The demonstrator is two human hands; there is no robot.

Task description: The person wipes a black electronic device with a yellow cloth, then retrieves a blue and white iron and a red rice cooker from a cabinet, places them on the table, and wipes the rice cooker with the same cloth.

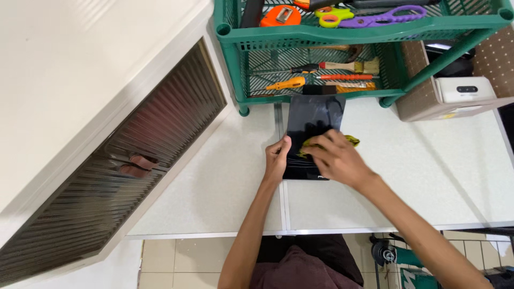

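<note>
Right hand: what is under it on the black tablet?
A yellow-green cloth shows from under the right hand, pressed on the black tablet. Most of the cloth and the screen below it are covered. The left hand touches the tablet's left edge.

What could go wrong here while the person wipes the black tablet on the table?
1. The left hand steadies only the edge of the tablet, so it might slide under the right hand pressing the yellow cloth.
2. The tablet's far end lies close to the green rack; a push could knock it against the rack.
</note>
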